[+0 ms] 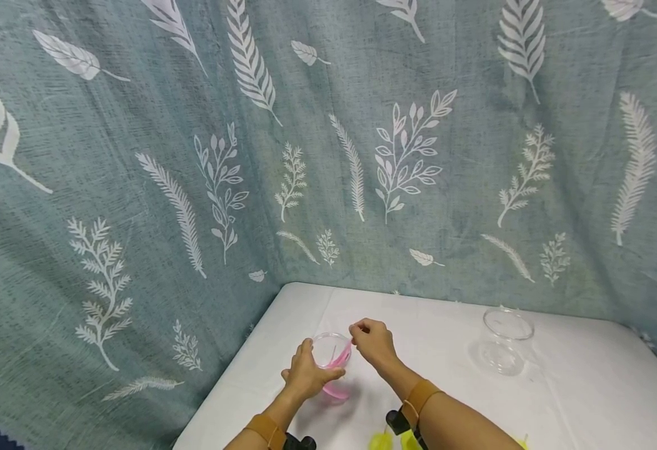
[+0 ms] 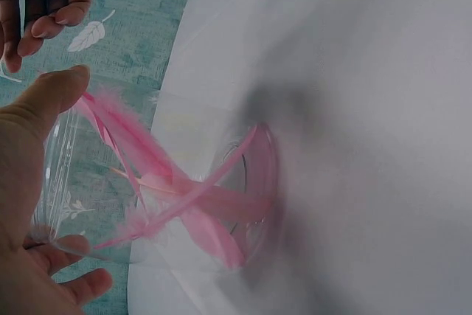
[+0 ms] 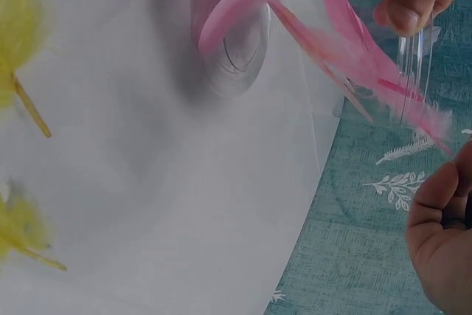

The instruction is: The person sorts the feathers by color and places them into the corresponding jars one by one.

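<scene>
My left hand [image 1: 308, 374] grips a clear plastic jar [image 1: 328, 336] around its upper part, thumb on the near side. Inside lie several pink feathers [image 2: 177, 189], crossing one another and reaching to the base. The jar stands tilted over the white table. At its mouth my right hand [image 1: 373, 340] has its thumb and fingers curled together, pinching the tip of one pink feather [image 3: 391, 101] that sticks out past the rim. In the left wrist view the left thumb [image 2: 51, 97] covers that end.
A second clear jar [image 1: 508, 326] stands at the back right of the white table [image 1: 418, 312]. Yellow feathers [image 1: 381, 441] lie at the near edge below my right forearm; more yellow feathers [image 3: 22, 219] show in the right wrist view. A leaf-patterned curtain [image 1: 328, 156] borders the table.
</scene>
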Available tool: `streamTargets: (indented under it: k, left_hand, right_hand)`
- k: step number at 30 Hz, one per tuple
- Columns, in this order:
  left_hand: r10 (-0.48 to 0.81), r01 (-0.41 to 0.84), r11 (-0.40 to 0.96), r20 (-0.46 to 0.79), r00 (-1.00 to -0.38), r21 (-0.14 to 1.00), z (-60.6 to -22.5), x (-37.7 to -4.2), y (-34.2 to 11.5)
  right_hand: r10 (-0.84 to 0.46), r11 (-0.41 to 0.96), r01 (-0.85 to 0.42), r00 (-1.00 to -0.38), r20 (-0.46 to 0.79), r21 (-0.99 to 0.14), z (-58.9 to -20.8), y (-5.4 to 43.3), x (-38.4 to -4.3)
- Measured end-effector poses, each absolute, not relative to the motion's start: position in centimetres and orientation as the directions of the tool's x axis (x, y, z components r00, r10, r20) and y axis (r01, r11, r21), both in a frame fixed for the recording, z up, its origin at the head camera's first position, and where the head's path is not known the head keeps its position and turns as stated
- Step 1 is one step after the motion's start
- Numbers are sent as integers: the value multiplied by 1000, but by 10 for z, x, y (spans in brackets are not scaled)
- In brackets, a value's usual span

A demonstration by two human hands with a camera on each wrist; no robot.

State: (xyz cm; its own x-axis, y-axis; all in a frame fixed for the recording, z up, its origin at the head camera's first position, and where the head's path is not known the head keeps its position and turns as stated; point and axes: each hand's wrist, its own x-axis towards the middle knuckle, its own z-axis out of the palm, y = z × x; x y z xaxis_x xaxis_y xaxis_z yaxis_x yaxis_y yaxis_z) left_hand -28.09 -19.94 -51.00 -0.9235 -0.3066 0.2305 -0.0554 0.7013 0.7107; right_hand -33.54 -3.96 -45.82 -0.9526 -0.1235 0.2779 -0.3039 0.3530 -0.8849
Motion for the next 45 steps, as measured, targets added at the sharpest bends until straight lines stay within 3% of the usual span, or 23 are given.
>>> streamTargets:
  k: [45]
  left_hand:
    - [-289, -44, 685, 216, -932, 728, -509, -278, -199]
  right_hand:
    - [4, 406, -238, -965, 263, -882, -431, 52, -356]
